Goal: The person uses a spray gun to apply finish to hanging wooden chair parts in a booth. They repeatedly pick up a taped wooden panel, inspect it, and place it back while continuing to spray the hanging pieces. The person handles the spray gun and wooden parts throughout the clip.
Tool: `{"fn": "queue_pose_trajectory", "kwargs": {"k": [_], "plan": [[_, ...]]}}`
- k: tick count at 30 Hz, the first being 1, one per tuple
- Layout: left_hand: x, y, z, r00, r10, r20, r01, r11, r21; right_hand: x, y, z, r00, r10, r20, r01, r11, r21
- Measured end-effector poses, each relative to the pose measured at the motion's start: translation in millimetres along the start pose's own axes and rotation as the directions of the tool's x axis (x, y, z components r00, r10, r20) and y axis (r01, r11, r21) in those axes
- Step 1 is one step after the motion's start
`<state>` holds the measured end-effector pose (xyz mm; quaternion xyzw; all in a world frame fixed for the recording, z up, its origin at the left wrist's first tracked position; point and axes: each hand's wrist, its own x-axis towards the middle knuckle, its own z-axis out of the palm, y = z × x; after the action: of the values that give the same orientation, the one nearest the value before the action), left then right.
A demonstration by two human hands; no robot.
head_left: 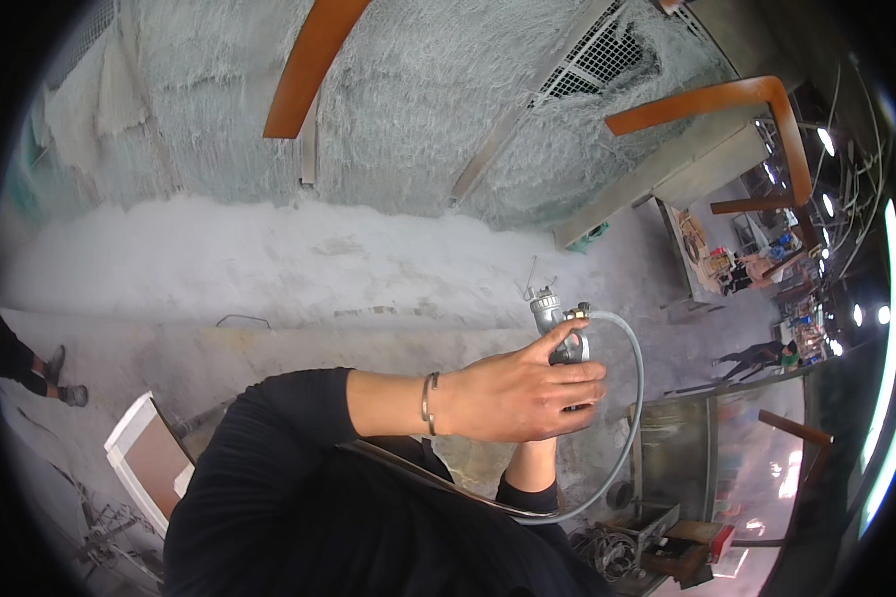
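My left hand (pixel 513 396), with a bracelet at the wrist, is closed around a silver spray gun (pixel 547 310). One digit lies stretched along the top of the gun and the other fingers wrap its handle. From the gun a grey hose (pixel 636 388) loops right and back toward my body. My right forearm (pixel 534 468) rises from a black sleeve just below. Its hand is hidden behind the left hand, so I cannot see its fingers.
Ahead, a wet wall (pixel 209 109) streams into a foamy trough (pixel 269 239). Curved brown wooden pieces (pixel 314 70) hang before it, one to the right (pixel 707 99). A framed panel (pixel 154 463) stands lower left, near a person's feet (pixel 67 388). Cables (pixel 612 552) lie lower right.
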<state>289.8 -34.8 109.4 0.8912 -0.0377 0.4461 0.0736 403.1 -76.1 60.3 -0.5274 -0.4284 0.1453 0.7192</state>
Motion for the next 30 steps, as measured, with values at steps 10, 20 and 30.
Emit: {"fn": "queue_pose_trajectory", "kwargs": {"k": [10,20,30], "plan": [[-14,9,-10,0.995,0.074,-0.060,-0.076,0.996,-0.037,-22,-11,22,0.972,-0.079,-0.223,0.114,0.982,0.149],[-21,23,-12,0.992,0.090,-0.087,-0.089,0.996,0.023,-30,-46,96,0.624,-0.072,-0.778,0.548,0.751,0.369],[-22,28,-10,0.989,0.078,-0.123,-0.075,0.997,0.030,-42,-62,100,0.727,0.142,-0.672,0.573,0.414,0.708]]}}
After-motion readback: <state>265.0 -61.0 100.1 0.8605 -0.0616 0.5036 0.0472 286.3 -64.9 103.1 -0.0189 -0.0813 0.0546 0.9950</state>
